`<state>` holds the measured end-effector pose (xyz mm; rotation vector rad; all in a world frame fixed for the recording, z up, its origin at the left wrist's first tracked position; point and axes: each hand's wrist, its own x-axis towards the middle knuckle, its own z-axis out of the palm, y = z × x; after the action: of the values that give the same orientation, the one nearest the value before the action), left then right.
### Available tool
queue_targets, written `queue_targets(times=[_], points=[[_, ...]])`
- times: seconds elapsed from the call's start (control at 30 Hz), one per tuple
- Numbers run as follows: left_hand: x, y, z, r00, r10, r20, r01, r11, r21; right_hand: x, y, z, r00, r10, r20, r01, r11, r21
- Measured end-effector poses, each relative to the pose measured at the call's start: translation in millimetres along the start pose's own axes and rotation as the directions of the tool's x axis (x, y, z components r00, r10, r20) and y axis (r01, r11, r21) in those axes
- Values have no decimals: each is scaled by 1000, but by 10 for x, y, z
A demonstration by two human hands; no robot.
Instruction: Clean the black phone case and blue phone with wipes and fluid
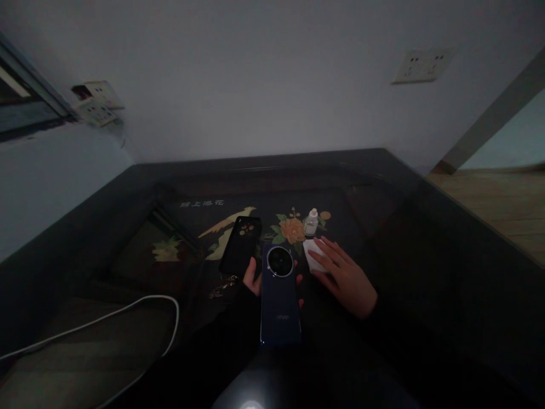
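Note:
A dark blue smartphone (280, 309) lies back side up in my left hand (252, 278), its big round camera ring facing me. The thumb presses one long edge and fingertips curl around the other. My right hand (343, 277) is stretched out to the right of the phone, fingers laid over a folded white cloth or tissue (313, 254) on the tabletop. Just beyond that cloth stands a small clear bottle (311, 222) with a white cap. Left of the phone rests a black phone case (241, 245), a beaded strap (223, 288) at its lower end.
The dark glossy table (264, 176) has a printed flower and bird pattern and meets a pale wall. A white cable (140, 300) loops at the lower left. Wall sockets (423, 64) are on the right, with more sockets (97, 102) at the left corner.

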<state>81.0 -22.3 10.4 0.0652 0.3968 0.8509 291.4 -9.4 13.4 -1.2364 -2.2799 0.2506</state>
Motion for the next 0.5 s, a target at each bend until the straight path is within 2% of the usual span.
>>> queue_targets(times=[0.07,0.13,0.17,0.23,0.3,0.37,0.4,0.5], points=[[-20,24,153,990,64,-123,-57,997,60,1,-211,-53,992,128,-17,-117,949,291],[-28,35,305,955,177,-239,-137,975,175,19,-422,-57,969,229,89,-235,753,615],[-28,37,368,930,254,-266,-198,955,220,34,-514,-43,962,225,154,-265,641,720],[-23,39,453,885,395,-247,-312,896,315,76,-657,0,954,164,250,-298,455,839],[-16,44,486,834,521,-181,-411,807,425,125,-742,47,952,113,283,-305,381,873],[-7,48,485,776,617,-126,-474,704,529,169,-776,88,949,132,287,-316,382,869],[-2,46,479,750,651,-115,-493,667,559,188,-775,107,948,159,275,-317,413,854],[6,10,458,716,688,-117,-521,638,568,226,-706,161,961,246,125,-257,636,728]])
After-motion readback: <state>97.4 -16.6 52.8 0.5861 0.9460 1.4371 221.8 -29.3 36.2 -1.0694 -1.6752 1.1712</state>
